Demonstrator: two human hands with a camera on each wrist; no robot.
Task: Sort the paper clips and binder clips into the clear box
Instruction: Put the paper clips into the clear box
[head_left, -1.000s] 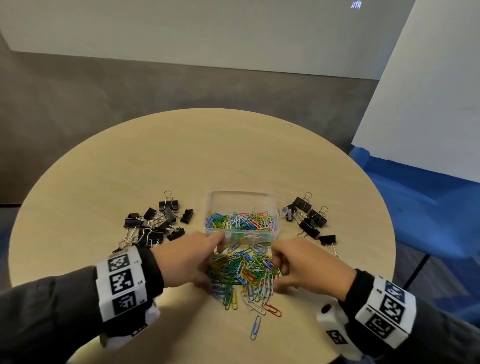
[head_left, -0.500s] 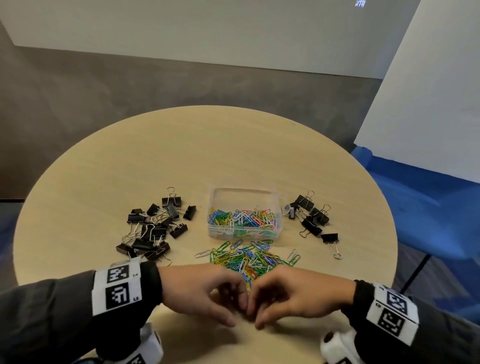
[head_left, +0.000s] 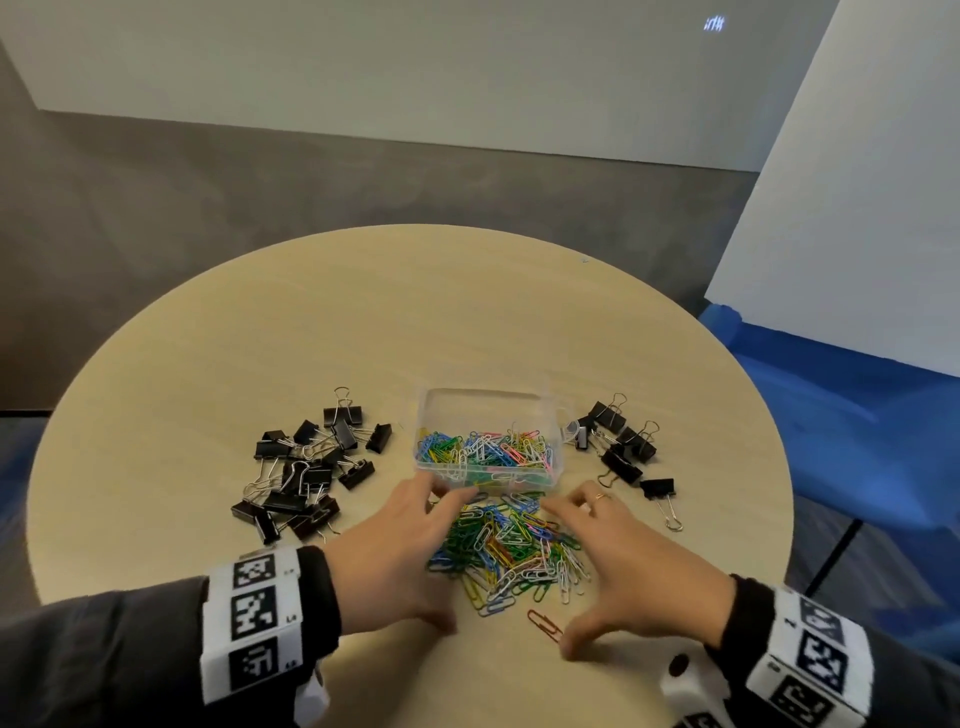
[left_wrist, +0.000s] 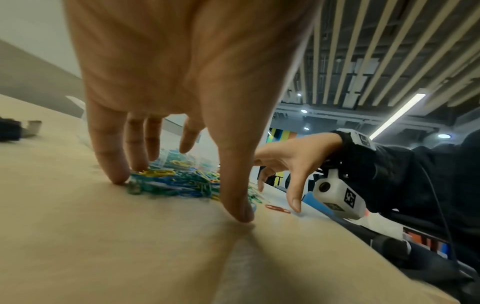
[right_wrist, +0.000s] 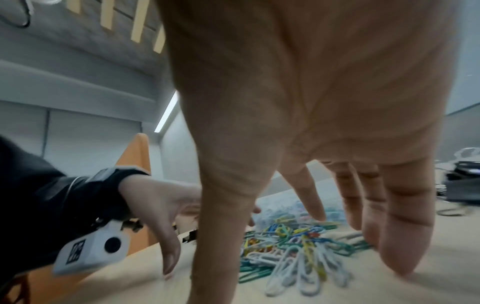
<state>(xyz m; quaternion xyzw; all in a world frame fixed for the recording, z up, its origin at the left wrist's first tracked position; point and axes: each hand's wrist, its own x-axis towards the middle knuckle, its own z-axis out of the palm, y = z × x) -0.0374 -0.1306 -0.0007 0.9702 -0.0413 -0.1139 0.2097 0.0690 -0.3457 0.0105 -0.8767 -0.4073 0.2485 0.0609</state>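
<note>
A clear box (head_left: 551, 415), partly filled with coloured paper clips, stands mid-table. In front of it lies a loose pile of coloured paper clips (head_left: 511, 548) (left_wrist: 176, 181) (right_wrist: 298, 246). My left hand (head_left: 436, 558) stands on spread fingertips at the pile's left edge, its fingers (left_wrist: 111, 164) touching the table. My right hand (head_left: 587, 577) mirrors it on the right, thumb and fingers (right_wrist: 402, 236) down on the table. Both hands are open and hold nothing. One red paper clip (head_left: 544, 623) lies alone by the right thumb. Black binder clips lie in heaps left (head_left: 306, 467) and right (head_left: 623, 447) of the box.
The round wooden table (head_left: 467, 322) is bare beyond the box. Its front edge runs just under my wrists. A blue surface (head_left: 857, 415) and a white panel (head_left: 857, 208) stand to the right of the table.
Half a second ago both hands met with curled fingers near the table's front edge. They have since opened, spread apart and moved forward to either side of the paper clip pile.
</note>
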